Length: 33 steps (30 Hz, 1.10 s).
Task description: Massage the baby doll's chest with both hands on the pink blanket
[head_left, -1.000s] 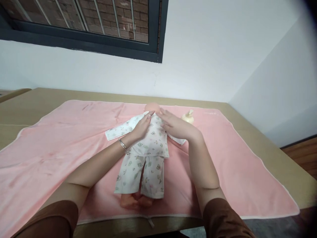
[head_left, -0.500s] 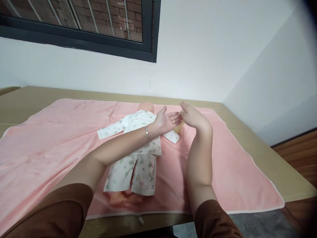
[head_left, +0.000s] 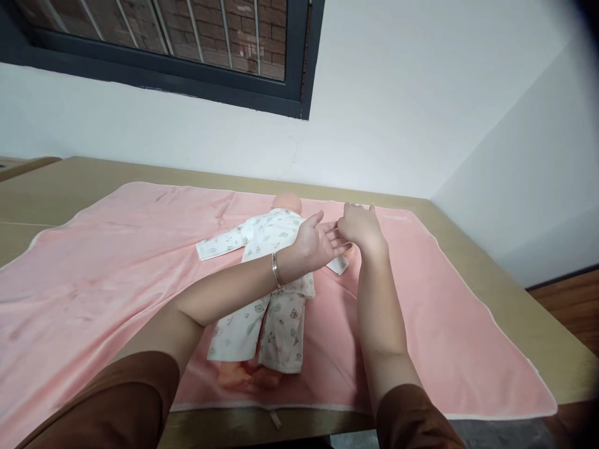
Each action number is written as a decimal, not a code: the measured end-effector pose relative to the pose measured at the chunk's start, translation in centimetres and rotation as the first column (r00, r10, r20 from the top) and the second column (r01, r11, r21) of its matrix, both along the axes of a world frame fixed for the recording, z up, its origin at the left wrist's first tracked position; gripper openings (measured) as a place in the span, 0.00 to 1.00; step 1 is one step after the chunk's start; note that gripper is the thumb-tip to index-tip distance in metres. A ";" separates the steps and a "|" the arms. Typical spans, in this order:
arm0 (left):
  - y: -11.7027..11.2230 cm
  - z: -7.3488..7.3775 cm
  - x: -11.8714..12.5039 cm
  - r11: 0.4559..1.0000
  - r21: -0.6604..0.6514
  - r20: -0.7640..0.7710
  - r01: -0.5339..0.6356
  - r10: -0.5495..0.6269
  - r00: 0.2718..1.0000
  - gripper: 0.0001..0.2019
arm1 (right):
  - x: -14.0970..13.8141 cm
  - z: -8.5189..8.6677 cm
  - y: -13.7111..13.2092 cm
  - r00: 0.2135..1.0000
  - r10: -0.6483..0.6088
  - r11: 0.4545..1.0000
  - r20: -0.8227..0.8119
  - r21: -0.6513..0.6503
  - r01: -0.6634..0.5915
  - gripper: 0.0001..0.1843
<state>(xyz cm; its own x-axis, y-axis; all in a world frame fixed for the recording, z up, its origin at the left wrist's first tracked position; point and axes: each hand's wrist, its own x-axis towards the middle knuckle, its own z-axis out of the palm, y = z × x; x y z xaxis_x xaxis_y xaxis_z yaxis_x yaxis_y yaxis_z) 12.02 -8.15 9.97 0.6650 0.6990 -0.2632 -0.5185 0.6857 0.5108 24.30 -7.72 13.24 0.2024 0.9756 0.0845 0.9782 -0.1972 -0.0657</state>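
Observation:
My left hand (head_left: 318,244) is palm up with its fingers stretched out, over the chest and arm of a baby doll. A silver bracelet (head_left: 275,272) circles that wrist. My right hand (head_left: 359,227) is back towards me, bent at the wrist, and meets the left fingertips; its own fingers are mostly hidden. The doll lies on its back in a white printed top (head_left: 264,234) and matching trousers (head_left: 283,330). Its head (head_left: 287,202) points to the wall and its feet (head_left: 248,375) towards me. A small yellowish bit shows beneath my hands, too covered to name.
A pink blanket (head_left: 435,324) with a white edge covers much of the wooden table (head_left: 503,293), with folds at its left. Behind stand a white wall (head_left: 384,125) and a dark-framed window (head_left: 292,100) with bars.
My right hand has turned, its knuckles now upward, and come against the left fingertips. The yellow thing behind it is now mostly covered. The whole view has shifted slightly.

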 end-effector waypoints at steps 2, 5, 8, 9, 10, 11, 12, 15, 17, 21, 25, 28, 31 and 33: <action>-0.5 0.0 -1.4 1.000 -0.007 -0.039 -0.010 0.009 0.999 0.24 | -0.8 -0.6 0.1 1.000 -0.001 0.999 -0.002 0.034 0.001 0.31; -0.7 0.3 -3.4 0.999 0.048 -0.023 0.006 -0.005 1.000 0.27 | -3.0 -1.1 -0.4 0.999 0.000 0.996 -0.043 0.094 0.004 0.31; -0.5 1.3 -5.3 0.984 0.178 0.044 0.015 -0.023 0.999 0.29 | -6.4 -1.2 -1.6 0.984 0.158 0.955 -0.085 0.267 -0.130 0.28; -0.4 1.9 -6.0 0.977 0.211 0.051 0.006 -0.017 0.999 0.30 | -7.7 -1.3 -2.1 0.969 0.231 0.924 -0.089 0.332 -0.190 0.29; -0.3 2.5 -6.7 0.972 0.235 0.049 -0.009 -0.003 0.999 0.30 | -9.1 -1.5 -2.8 0.961 0.264 0.895 -0.080 0.393 -0.213 0.30; -0.1 3.1 -7.5 0.967 0.254 0.041 -0.026 0.016 0.999 0.31 | -10.4 -1.7 -3.5 0.953 0.299 0.865 -0.050 0.437 -0.248 0.31; 0.0 3.6 -8.2 0.962 0.271 0.030 -0.041 0.034 0.999 0.32 | -11.7 -2.1 -4.3 0.937 0.349 0.835 -0.013 0.459 -0.304 0.32; 0.3 4.8 -10.3 0.946 0.321 -0.001 -0.051 0.054 0.999 0.32 | -14.6 -3.5 -6.6 0.842 0.536 0.752 0.060 0.419 -0.509 0.43; 0.2 5.0 -11.3 0.941 0.338 0.007 -0.032 0.031 0.999 0.31 | -15.6 -4.5 -7.8 0.822 0.566 0.743 0.064 0.392 -0.542 0.48; -0.6 4.6 -12.2 0.940 0.341 0.085 -0.009 -0.021 0.996 0.30 | -16.1 -5.8 -8.9 0.780 0.621 0.671 0.074 0.463 -0.579 0.51; -0.9 4.4 -13.1 0.937 0.350 0.115 -0.006 -0.036 0.993 0.29 | -16.2 -5.5 -8.7 0.769 0.626 0.641 0.128 0.477 -0.601 0.51; -0.9 4.6 -14.0 0.919 0.393 0.129 -0.010 -0.044 0.991 0.30 | -16.6 -4.5 -8.1 0.753 0.641 0.638 0.148 0.442 -0.630 0.49; -1.4 4.8 -14.3 0.899 0.435 0.082 -0.042 0.006 0.997 0.30 | -16.7 -3.3 -7.5 0.724 0.678 0.635 0.127 0.394 -0.664 0.46; -2.5 4.7 -14.0 0.897 0.434 -0.062 -0.088 0.128 0.990 0.29 | -16.2 -2.8 -7.2 0.713 0.690 0.637 0.128 0.360 -0.681 0.44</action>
